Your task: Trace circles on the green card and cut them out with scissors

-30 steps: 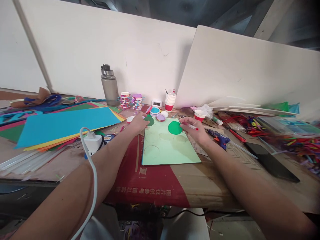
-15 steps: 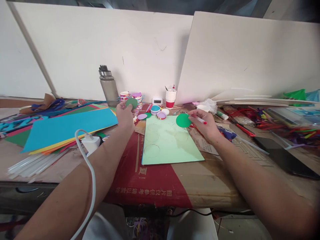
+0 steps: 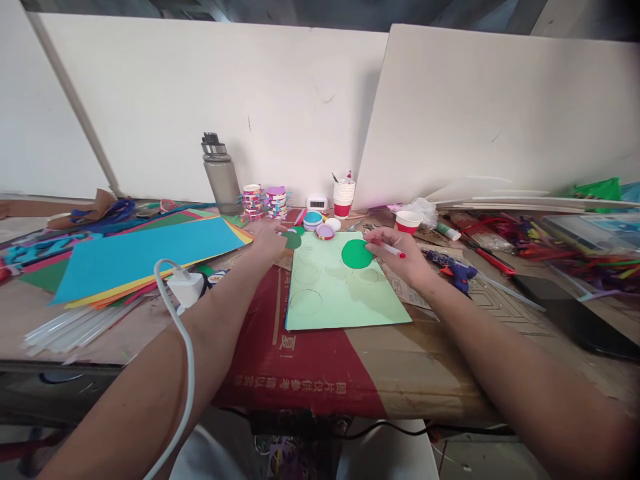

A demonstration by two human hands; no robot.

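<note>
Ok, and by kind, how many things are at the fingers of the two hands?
Green paper discs: 2, the bright disc at the right hand, the dark disc at the left hand.
Marker pens: 1, the red-tipped marker in the right hand.
Total: 3.

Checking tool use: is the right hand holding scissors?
No, the right hand holds a red-tipped marker at the edge of a green paper circle.
</note>
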